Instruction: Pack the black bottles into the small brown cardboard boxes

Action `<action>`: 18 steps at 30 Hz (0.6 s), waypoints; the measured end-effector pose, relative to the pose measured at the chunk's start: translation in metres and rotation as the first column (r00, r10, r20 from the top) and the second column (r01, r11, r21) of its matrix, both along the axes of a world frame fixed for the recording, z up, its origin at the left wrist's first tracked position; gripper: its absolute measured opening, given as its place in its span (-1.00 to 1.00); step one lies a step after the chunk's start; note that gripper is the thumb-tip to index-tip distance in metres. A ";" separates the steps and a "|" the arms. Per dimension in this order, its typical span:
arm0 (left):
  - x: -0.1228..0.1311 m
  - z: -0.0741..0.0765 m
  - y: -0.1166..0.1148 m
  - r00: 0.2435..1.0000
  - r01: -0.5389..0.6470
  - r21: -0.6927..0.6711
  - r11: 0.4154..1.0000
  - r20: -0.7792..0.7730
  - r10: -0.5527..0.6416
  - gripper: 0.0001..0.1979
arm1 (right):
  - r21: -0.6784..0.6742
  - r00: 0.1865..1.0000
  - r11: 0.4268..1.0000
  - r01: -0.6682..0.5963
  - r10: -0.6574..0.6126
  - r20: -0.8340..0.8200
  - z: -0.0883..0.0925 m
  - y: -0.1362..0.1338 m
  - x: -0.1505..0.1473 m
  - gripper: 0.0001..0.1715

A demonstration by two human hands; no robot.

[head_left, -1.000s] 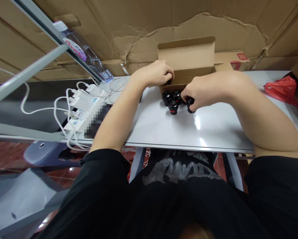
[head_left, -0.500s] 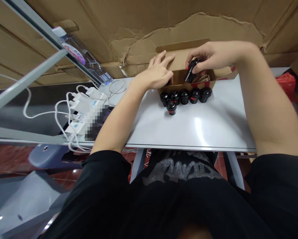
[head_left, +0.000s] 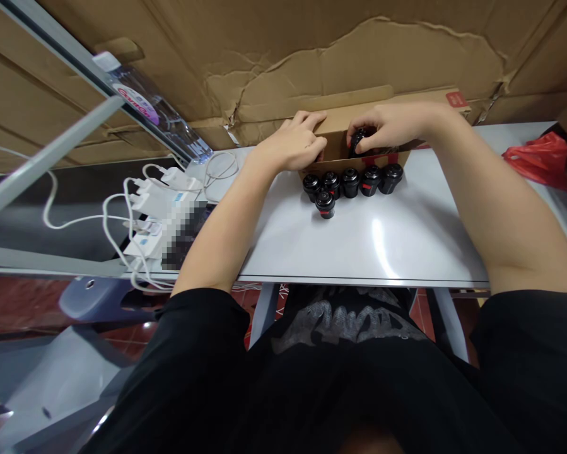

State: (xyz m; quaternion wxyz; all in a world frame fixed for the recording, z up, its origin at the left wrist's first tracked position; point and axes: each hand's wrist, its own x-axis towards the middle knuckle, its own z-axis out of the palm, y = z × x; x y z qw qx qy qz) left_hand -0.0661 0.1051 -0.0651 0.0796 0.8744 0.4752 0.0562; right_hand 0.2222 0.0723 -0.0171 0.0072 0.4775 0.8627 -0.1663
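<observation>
My right hand (head_left: pixel 382 129) is closed around a small black capped bottle (head_left: pixel 357 140), lowered partly into an open cardboard box (head_left: pixel 354 165). The fingers and the box's front wall hide much of that bottle. At the box's left end, my left hand (head_left: pixel 298 142) grips the edge, with its fingers bent over the top. Along the front of the box stands a row of several similar black bottles (head_left: pixel 350 183), some with red marks. One more black bottle (head_left: pixel 325 205) stands in front of the row, towards its left end.
A white power strip (head_left: pixel 155 217) with plugs and white cables lies at the left, near a blurred-out dark object. A clear water bottle (head_left: pixel 155 107) leans behind the metal frame (head_left: pixel 51 154). A red plastic bag (head_left: pixel 541 161) lies at the right of the white table (head_left: pixel 340 252).
My right hand has lowered the black bottle deeper into the box. The box's rear flap has tipped back. My left hand stays on the box's left end, its fingers more bent.
</observation>
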 end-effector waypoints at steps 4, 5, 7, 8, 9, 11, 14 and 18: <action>0.002 0.007 -0.005 1.000 -0.010 -0.012 1.000 0.003 0.011 -0.51 | 0.150 0.986 0.984 -0.099 0.117 -0.117 -0.001 0.001 0.006 -0.37; 0.003 0.010 -0.008 1.000 -0.020 -0.012 1.000 0.007 0.020 -0.49 | 0.178 0.980 0.978 -0.109 0.136 -0.146 -0.001 0.000 0.007 -0.34; 0.004 0.018 -0.014 0.998 -0.056 0.012 0.998 0.040 0.055 -0.44 | 0.223 0.965 0.969 -0.111 0.159 -0.207 -0.002 -0.001 0.007 -0.31; 0.003 0.021 -0.017 0.995 -0.083 0.034 0.996 0.066 0.081 -0.43 | 0.238 0.957 0.965 -0.109 0.166 -0.237 -0.003 -0.001 0.007 -0.30; 0.001 0.022 -0.020 0.989 -0.119 0.060 0.991 0.100 0.112 -0.42 | 0.250 0.948 0.962 -0.106 0.174 -0.265 -0.004 0.000 0.006 -0.29; -0.005 0.017 -0.020 0.964 -0.206 0.106 0.973 0.192 0.183 -0.45 | 0.268 0.932 0.957 -0.111 0.193 -0.306 -0.007 0.003 0.004 -0.25; -0.021 -0.008 -0.013 0.887 -0.310 0.115 0.944 0.392 0.244 -0.64 | 0.281 0.906 0.957 -0.070 0.179 -0.385 -0.015 0.013 -0.002 -0.23; -0.033 -0.055 -0.003 0.624 -0.398 -0.014 0.917 0.729 0.282 -0.84 | 0.238 0.871 0.971 0.019 0.100 -0.480 -0.027 0.029 -0.008 -0.43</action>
